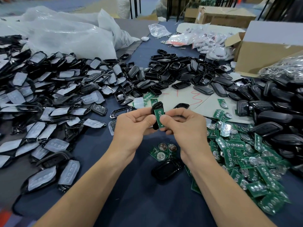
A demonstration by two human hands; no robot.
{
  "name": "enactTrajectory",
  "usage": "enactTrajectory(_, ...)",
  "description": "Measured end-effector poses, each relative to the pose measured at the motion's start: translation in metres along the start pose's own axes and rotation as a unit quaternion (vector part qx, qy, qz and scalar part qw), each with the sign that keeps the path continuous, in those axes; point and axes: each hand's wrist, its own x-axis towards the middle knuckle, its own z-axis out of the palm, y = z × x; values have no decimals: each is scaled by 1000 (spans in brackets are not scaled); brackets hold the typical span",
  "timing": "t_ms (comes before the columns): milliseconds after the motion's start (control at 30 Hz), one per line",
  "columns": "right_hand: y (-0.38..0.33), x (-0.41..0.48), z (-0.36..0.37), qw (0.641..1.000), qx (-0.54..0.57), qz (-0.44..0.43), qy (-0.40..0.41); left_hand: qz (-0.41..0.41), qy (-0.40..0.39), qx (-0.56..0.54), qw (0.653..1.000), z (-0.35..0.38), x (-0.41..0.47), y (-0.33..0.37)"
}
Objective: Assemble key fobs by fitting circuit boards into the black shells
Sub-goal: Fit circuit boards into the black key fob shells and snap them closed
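My left hand (131, 123) grips a black key fob shell (155, 106) held up over the middle of the table. A green circuit board (158, 117) lies against the shell's open face, and my right hand (183, 123) pinches the board's lower end between thumb and fingers. Both hands meet around the shell, hiding its lower half. Another black shell (167, 169) lies on the dark blue table (131, 194) just below my hands, beside a few loose boards with coin cells (162, 151).
A heap of green circuit boards (246, 158) covers the table at right. Black shells with white rubber pads (41, 104) pile up at left, empty black shells (188, 72) at centre back and right. Plastic bags (65, 33) and cardboard boxes (265, 51) stand behind.
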Motion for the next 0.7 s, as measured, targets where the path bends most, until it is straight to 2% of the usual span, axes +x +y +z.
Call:
enactTrajectory(267, 3, -1, -1, 996, -75, -46, 21, -29, -1, -40, 999, 0, -1, 3)
enactTrajectory(433, 1, -4, -2, 990, -123, -62, 8, -19, 39, -4, 999, 2, -3, 6)
enactTrajectory(700, -5, -10, 0, 981, -177, -76, 5, 2, 56, 39, 998, 6, -5, 8)
